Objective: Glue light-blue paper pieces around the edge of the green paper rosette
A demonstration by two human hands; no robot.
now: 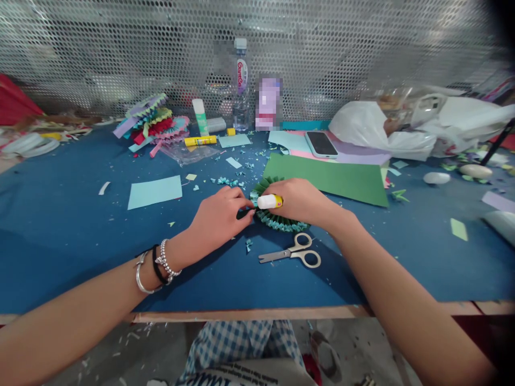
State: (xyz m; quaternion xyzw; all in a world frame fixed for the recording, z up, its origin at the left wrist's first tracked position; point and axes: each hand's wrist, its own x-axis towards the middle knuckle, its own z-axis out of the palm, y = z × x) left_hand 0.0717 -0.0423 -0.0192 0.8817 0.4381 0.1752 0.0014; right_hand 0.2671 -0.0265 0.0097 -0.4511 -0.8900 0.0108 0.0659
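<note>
A round pleated paper rosette, dark green with a light blue fringed edge, lies on the blue table. My right hand is closed round a glue stick, its white end pointing left above the rosette. My left hand pinches the rosette's left edge between thumb and fingers. Part of the rosette is hidden under the right hand. Just in front of it lie scissors with cream handles, their blades slightly apart and pointing left.
Green paper lies behind my right hand, with a phone beyond it. Light blue paper is at left. Folded paper fans, another glue stick and a water bottle stand farther back. White plastic bags sit at right.
</note>
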